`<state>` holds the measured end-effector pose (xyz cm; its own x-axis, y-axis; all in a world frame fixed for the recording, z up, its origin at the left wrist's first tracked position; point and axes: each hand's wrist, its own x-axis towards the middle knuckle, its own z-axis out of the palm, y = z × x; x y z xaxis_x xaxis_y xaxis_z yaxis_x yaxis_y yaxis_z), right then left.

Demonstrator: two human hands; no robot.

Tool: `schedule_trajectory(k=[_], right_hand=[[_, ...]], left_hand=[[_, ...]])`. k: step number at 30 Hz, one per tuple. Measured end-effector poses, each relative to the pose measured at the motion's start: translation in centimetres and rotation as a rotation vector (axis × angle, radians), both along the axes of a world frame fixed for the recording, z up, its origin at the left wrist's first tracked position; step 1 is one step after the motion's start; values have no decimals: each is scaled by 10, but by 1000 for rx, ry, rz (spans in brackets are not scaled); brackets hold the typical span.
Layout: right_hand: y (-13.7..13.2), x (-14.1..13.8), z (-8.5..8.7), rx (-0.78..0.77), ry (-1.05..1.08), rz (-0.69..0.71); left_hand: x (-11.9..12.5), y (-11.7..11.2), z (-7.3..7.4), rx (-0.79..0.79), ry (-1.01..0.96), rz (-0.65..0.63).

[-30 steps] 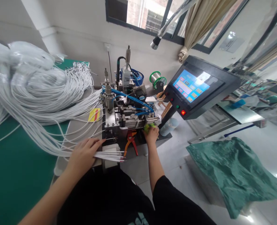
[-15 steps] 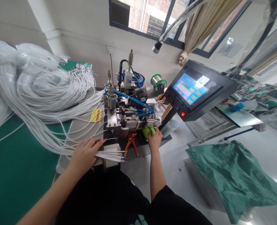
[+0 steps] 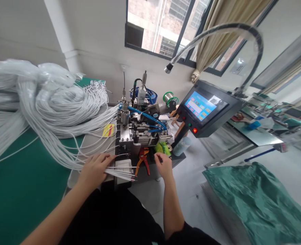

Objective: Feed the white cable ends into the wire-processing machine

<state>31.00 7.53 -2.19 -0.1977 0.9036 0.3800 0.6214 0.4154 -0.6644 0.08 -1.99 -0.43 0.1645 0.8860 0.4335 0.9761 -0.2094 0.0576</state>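
Observation:
My left hand (image 3: 95,168) lies flat with fingers spread on a fan of thin white cables (image 3: 119,172) whose stripped ends point right, over a small white block. My right hand (image 3: 163,166) hovers just in front of the small wire machine (image 3: 140,131), fingers loosely curled and pinched, with nothing I can make out in them. A yellow-green object (image 3: 163,148) sits on the machine's base just beyond that hand. Red-handled pliers (image 3: 142,157) lie between my two hands.
A large heap of white cables (image 3: 45,105) covers the green bench (image 3: 17,190) on the left. A touch-screen control box (image 3: 203,107) stands to the right, under a flexible hose (image 3: 216,30). A solder spool (image 3: 168,98) is behind the machine. A green sack (image 3: 257,200) lies on the floor at right.
My right hand has drawn back from the yellow-green object toward me and left it on the machine base. My left hand has stayed on the cables. The view has tilted up slightly.

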Motion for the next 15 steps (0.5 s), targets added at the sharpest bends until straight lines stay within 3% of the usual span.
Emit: schedule_trajectory(k=[7, 15], right_hand=[[-23, 0, 30, -67, -147, 165], [-41, -18, 47, -160, -110, 310]], left_hand=[[4, 2, -1, 159, -3, 66], [3, -2, -1, 252, -58, -94]])
